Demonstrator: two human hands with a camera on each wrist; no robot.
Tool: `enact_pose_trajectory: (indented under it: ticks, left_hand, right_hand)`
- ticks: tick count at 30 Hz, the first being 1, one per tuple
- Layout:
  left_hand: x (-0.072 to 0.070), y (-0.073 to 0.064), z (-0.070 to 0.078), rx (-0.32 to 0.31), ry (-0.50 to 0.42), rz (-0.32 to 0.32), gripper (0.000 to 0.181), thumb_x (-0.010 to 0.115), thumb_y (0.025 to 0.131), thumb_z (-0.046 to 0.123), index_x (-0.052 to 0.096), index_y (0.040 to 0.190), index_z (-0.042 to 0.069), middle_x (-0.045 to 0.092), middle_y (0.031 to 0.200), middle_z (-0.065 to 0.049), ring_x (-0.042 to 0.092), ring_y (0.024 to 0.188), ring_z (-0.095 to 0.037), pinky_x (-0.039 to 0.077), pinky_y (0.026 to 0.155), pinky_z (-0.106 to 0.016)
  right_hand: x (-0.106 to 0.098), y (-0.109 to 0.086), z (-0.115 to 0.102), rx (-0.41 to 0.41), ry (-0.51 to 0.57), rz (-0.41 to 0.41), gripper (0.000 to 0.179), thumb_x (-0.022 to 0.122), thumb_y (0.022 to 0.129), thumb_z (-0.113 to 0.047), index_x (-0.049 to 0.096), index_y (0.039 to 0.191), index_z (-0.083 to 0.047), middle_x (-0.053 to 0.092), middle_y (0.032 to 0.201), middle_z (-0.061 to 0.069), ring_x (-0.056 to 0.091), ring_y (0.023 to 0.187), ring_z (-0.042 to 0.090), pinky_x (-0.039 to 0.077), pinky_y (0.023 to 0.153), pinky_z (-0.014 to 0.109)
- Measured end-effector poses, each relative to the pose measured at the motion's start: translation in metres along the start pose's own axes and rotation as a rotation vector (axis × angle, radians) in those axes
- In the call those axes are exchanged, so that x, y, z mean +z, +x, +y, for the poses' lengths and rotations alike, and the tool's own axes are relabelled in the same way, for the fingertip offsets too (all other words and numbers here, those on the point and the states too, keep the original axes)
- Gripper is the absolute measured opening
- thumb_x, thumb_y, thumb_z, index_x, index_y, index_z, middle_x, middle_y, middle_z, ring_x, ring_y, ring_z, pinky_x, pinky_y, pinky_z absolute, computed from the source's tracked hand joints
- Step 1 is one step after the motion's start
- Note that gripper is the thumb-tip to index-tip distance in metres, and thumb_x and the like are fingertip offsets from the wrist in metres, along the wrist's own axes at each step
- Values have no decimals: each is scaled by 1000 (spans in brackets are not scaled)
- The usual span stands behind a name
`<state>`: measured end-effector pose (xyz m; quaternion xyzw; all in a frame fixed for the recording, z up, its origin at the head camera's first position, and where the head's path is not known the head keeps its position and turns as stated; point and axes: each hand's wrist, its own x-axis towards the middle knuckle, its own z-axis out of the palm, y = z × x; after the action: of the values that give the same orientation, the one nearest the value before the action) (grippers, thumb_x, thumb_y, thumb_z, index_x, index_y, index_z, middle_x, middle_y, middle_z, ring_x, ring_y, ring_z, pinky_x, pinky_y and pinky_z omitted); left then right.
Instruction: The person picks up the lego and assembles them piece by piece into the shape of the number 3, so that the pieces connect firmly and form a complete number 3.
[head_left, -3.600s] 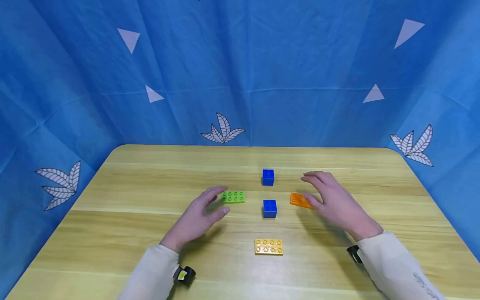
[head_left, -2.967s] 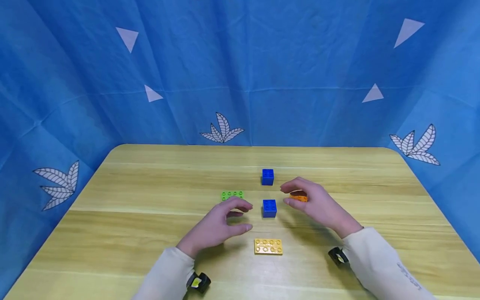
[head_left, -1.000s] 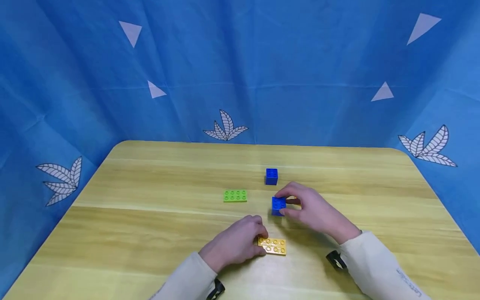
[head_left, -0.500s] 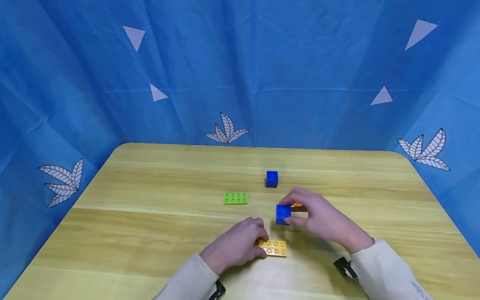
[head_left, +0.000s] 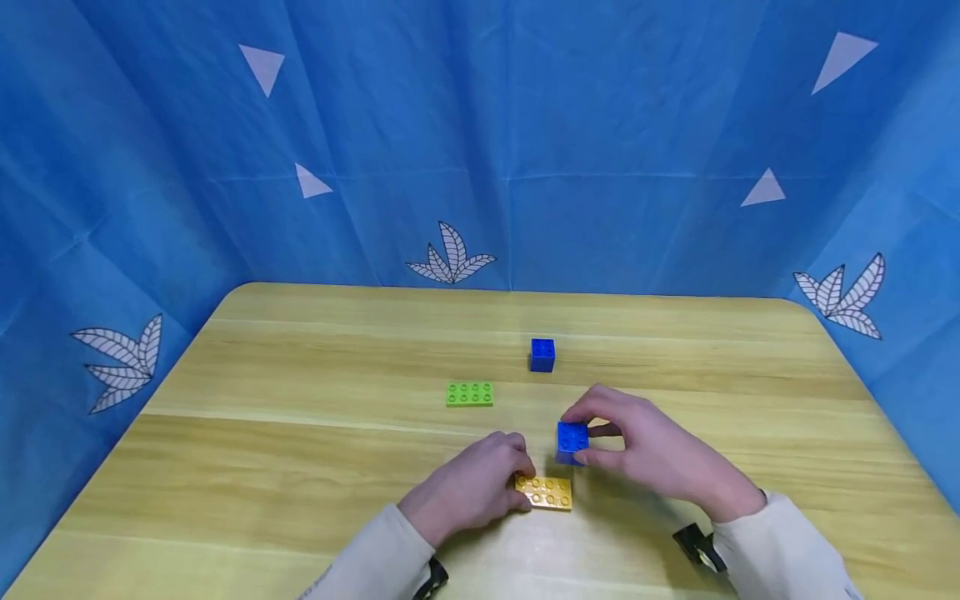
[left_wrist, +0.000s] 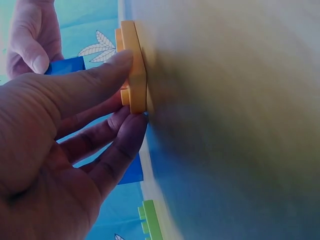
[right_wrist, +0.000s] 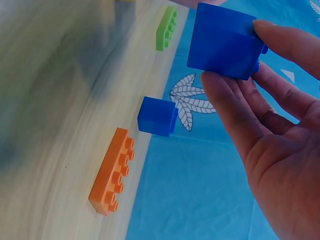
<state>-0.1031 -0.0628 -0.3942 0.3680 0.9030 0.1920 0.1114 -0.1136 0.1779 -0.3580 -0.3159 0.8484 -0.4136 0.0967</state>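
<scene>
My left hand (head_left: 476, 487) pinches the left end of a flat yellow building brick (head_left: 551, 493) with two rows of studs. In the left wrist view the thumb lies over one side of that yellow brick (left_wrist: 136, 75), fingertips at its other edge. My right hand (head_left: 652, 446) holds a square blue building brick (head_left: 572, 440) between thumb and fingers, just behind and right of the yellow one. The right wrist view shows this blue brick (right_wrist: 222, 42) raised off the table, studs toward the palm.
A second blue brick (head_left: 542, 356) stands farther back. To its left lies a flat green brick (head_left: 470, 394). A flat orange brick (right_wrist: 111, 172) lies on the table, hidden behind the right hand in the head view. A blue curtain (head_left: 375, 125) hangs behind the wooden table (head_left: 300, 358).
My left hand has come in from the left and taken hold of the yellow brick. My right hand has gripped the nearer blue brick, lifted it and brought it toward the yellow one.
</scene>
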Motion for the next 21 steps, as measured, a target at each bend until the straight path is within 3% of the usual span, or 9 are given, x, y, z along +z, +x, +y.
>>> enact_pose_trajectory:
  ticks: [7,21]
  left_hand:
    - [-2,1,-2,8,-16,0,21,81,82,23,76,98,11,51,84,11,46,78,-5,44,72,-18]
    - [-6,5,2,-36,9,-56,24,82,82,25,75,98,10,50,84,9,48,79,-6,46,76,-18]
  right_hand:
    - [6,-3,-3,-9,22,-33,28,76,87,-9,64,112,-15,58,107,-6,58,101,13,53,89,31]
    - [22,-9,-3,-44,15,-95,28,74,88,-7,65,114,-12,57,109,-7,58,101,13,53,88,32]
